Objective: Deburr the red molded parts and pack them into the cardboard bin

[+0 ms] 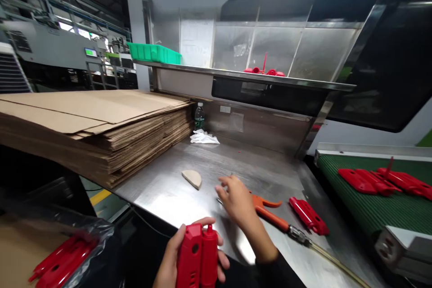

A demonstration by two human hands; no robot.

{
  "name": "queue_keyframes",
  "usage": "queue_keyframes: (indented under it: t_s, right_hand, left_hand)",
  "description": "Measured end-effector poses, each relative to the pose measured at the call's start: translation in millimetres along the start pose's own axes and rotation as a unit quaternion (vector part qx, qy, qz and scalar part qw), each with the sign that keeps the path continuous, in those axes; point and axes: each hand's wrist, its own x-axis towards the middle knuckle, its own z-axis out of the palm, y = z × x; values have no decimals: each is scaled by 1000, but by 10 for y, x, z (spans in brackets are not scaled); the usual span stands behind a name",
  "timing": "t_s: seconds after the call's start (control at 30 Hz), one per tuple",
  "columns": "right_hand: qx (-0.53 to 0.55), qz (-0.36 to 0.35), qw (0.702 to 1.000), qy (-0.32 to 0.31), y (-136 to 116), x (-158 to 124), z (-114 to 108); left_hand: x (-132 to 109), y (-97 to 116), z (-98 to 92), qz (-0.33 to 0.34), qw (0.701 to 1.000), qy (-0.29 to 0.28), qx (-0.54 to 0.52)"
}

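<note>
My left hand [172, 258] is closed around a red moulded plastic part [197, 256] at the bottom middle, which shows two long bodies side by side. Over the metal table, my right hand [236, 198] has its fingers apart and loosely bent, with nothing visible in them. Partly behind that hand lies an orange air blow gun [273, 218], its thin nozzle showing at the left of the wrist; whether the hand touches it I cannot tell. A beige half-round piece [192, 178] lies left of my right hand. Another red plastic part [308, 216] rests at the table's right side.
Stacked cardboard sheets [145, 144] cover the left side. A bottle [199, 117] and white gloves [204, 137] sit at the back. Red parts [384, 180] lie on the green conveyor [351, 207]. A green bin [153, 52] stands on the shelf. Lower left, a plastic-lined box holds red parts [65, 258].
</note>
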Motion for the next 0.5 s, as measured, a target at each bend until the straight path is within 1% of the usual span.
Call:
queue_keyframes:
  t_s: [0.07, 0.13, 0.2, 0.27, 0.33, 0.37, 0.43, 0.5]
  right_hand:
    - [-62, 5, 997, -52, -233, 329, 273]
    - [-109, 12, 990, -86, -417, 546, 510]
    - [-135, 10, 986, -95, -523, 635, 649]
    - [-139, -3, 987, -86, -556, 592, 660]
    - [-119, -28, 990, -73, -539, 403, 548]
    - [-102, -40, 992, -66, -519, 248, 459]
    - [-52, -59, 996, -46, -471, -168, 260]
    - [12, -49, 999, 1, -442, -662, 99]
  left_hand:
    - [-22, -29, -82, 19, 1000, -8, 7]
    - [-74, -5, -148, 51, 998, -6, 36]
    - [-144, 62, -192, 83, 994, -3, 72]
    - [-210, 144, -218, 108, 989, -7, 100]
    - [-257, 215, -231, 134, 985, -6, 112]
    - [-270, 240, -235, 145, 983, -2, 112]
    - [-278, 259, -240, 166, 980, 14, 107]
    - [-271, 238, -242, 177, 977, 40, 112]
